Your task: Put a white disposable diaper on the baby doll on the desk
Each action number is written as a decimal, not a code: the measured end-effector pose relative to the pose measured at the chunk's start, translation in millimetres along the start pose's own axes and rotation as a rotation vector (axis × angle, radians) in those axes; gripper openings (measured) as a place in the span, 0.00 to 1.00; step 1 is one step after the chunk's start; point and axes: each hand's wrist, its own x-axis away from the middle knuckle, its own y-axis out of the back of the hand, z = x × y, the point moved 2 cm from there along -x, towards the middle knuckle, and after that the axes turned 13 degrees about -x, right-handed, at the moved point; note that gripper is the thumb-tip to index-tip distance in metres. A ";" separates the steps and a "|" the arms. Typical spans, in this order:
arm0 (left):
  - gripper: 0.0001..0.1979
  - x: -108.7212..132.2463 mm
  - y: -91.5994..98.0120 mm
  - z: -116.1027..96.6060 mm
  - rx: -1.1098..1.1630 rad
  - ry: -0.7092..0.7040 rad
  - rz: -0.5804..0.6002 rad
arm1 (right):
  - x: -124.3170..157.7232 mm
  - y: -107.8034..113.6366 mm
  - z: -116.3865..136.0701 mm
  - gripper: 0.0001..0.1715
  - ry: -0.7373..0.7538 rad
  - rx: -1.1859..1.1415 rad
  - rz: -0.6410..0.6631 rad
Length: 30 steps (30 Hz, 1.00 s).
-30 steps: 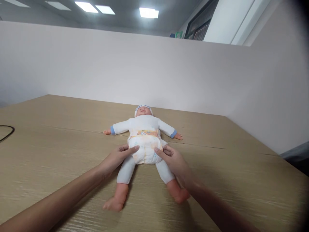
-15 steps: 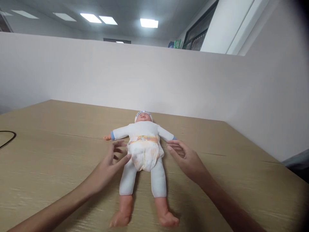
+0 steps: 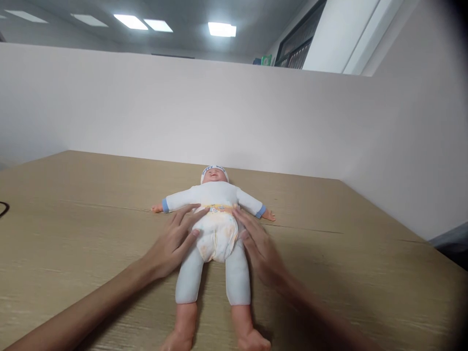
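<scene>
Single view here, worn on the head, looking forward and down from above and behind the two hands! Near range: the left hand [image 3: 171, 246] and right hand [image 3: 261, 248] sit low of centre, forearms running in from the bottom corners. Between them, the doll [image 3: 215, 234] is seen from its feet end. Beyond the grip, tabletop [image 3: 321, 273], then pale partition [image 3: 219, 107]; high above, distant ceiling lights [image 3: 222, 29]!
</scene>
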 end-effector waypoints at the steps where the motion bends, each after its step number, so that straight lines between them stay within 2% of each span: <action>1: 0.26 -1.6 3.5 7.1 -0.033 -0.015 -0.022 | -3.1 7.6 -5.8 0.31 0.016 0.025 -0.039; 3: 0.27 -6.1 9.5 29.2 -0.122 -0.020 -0.091 | -11.2 26.8 -24.3 0.31 0.034 0.125 -0.135; 5: 0.29 -12.3 12.5 59.9 -0.229 0.021 -0.169 | -21.2 48.2 -50.4 0.31 0.035 0.253 -0.209; 7: 0.30 -19.2 12.2 93.9 -0.332 0.088 -0.209 | -31.4 66.7 -79.0 0.32 0.025 0.334 -0.184; 10: 0.32 -29.3 8.3 136.0 -0.396 0.169 -0.156 | -41.8 82.9 -112.7 0.32 -0.022 0.365 -0.100; 13: 0.34 -36.9 6.0 153.5 -0.335 0.207 -0.058 | -43.9 83.2 -121.9 0.29 -0.058 0.406 -0.069; 15: 0.36 -40.0 7.1 149.5 -0.296 0.234 -0.037 | -42.6 76.1 -114.0 0.27 -0.075 0.463 -0.100; 18: 0.36 -41.4 6.3 126.1 -0.201 0.327 0.007 | -40.0 55.3 -88.7 0.23 -0.119 0.489 -0.163; 22: 0.34 -39.5 -7.1 82.8 0.098 0.454 0.123 | -36.8 17.0 -52.6 0.19 -0.257 0.269 -0.164; 26: 0.29 -34.0 -9.1 48.4 0.203 0.527 0.046 | -27.5 -2.4 -30.3 0.19 -0.306 0.099 -0.213; 30: 0.26 -6.0 13.2 6.0 0.178 0.599 -0.005 | 3.1 -0.8 -6.6 0.25 -0.286 0.009 -0.204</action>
